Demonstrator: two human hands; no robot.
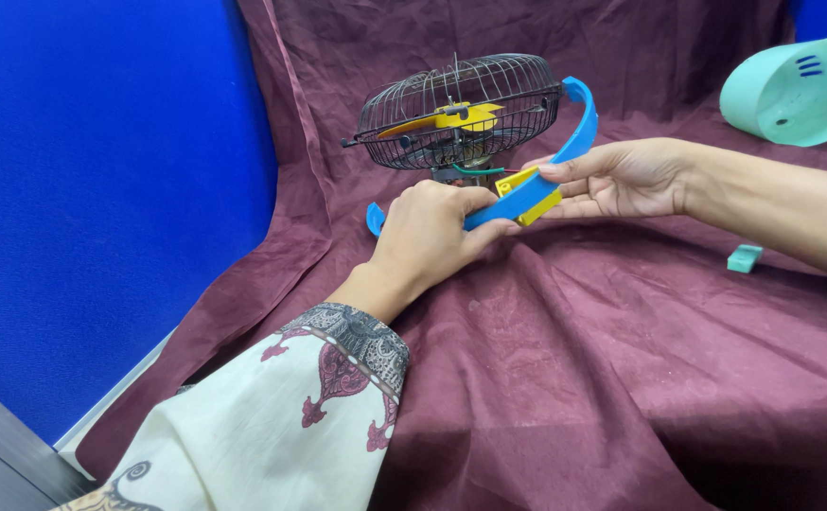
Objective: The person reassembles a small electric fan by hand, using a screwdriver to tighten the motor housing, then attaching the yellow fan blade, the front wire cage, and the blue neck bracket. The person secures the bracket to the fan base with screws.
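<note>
Now | both hands grip blue bracket | beside fan cage

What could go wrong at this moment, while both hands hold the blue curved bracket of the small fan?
1. A thin green wire runs from the motor toward the yellow block on the blue bracket; pulling the bracket away may strain or snap it.
2. The wire cage sits tilted on its motor, held only through the bracket by the left hand and right hand; it may tip onto the maroon cloth.
</note>
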